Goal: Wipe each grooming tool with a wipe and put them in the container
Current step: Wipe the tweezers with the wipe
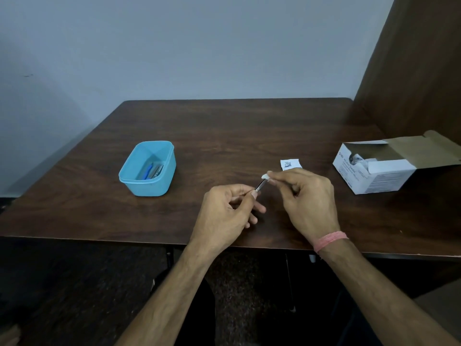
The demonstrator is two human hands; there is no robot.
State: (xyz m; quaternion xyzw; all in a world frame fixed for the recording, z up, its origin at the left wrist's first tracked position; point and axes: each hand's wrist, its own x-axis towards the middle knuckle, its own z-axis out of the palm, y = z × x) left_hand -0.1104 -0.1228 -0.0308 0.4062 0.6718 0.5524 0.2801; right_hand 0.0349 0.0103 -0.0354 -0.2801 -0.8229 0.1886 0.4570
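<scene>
My left hand (230, 211) pinches a thin metal grooming tool (260, 185) between thumb and fingers, above the table's front middle. My right hand (305, 196) pinches a small white wipe (266, 176) around the tool's far tip. Most of the tool is hidden inside my left hand. The blue plastic container (129, 177) stands to the left on the table, with a blue-handled tool (148, 170) and some metal tools lying inside it.
A torn white wipe wrapper (289, 164) lies just beyond my right hand. An open white box of alcohol swabs (374, 174) sits at the table's right side. The dark wooden table (224, 126) meets a wall behind and a brown panel at the right.
</scene>
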